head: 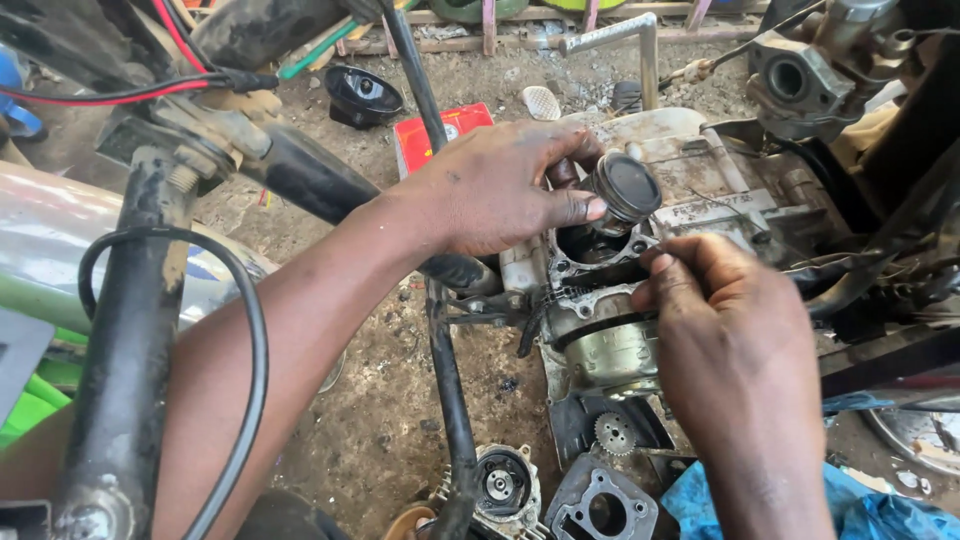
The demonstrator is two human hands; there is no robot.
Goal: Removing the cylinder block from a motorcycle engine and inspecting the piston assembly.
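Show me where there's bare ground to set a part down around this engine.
Freest patch: dirt between the left forearm and the frame tube. A smaller patch lies between the red box and the black cap. Crowded: around the piston where both hands work, and the bottom edge, with the cylinder block and blue bag.

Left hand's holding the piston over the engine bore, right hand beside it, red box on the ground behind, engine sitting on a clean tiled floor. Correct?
Not quite. The head view shows bare dirt ground, not clean tile. The rest stands: left hand holds the piston over the engine, right hand beside it, red box behind.
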